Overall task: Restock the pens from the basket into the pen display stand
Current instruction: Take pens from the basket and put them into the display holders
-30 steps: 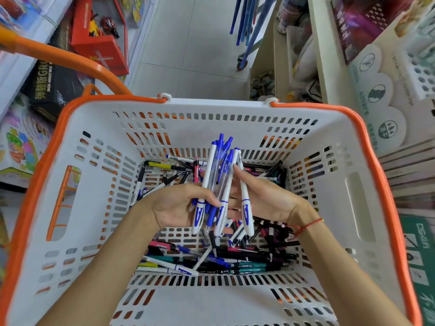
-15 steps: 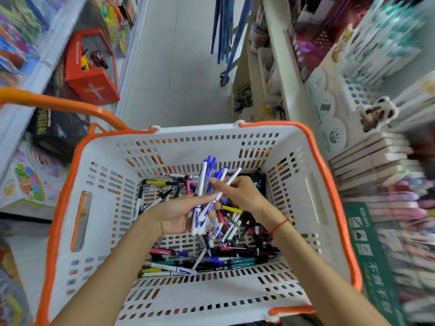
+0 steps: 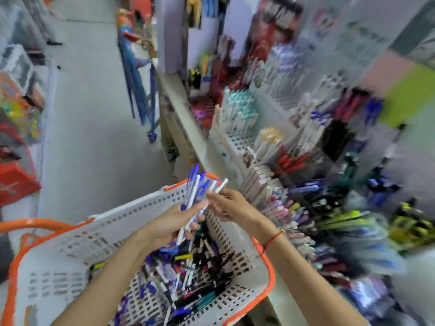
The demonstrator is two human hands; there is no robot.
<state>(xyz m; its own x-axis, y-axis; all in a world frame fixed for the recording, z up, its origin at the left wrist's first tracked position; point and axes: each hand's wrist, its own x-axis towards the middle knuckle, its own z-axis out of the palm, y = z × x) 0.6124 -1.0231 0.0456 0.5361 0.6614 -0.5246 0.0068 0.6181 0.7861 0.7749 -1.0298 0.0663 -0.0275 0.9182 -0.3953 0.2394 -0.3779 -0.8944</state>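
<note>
The left hand [image 3: 174,222] grips a bunch of pens [image 3: 196,194] above the basket [image 3: 77,245]. The right hand [image 3: 231,204] seems to pinch one pen [image 3: 220,185] at the bunch's edge, though blur hides its fingertips. More pens lie in the basket; the stand [image 3: 237,140] is to the right.

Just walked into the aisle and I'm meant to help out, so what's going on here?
A person is restocking pens. Their left hand grips a bunch of blue-and-white pens above the white basket, which still holds many loose pens. The right hand pinches one white pen at the top of the bunch. The pen display stand is to the right; the view is blurred.
</note>
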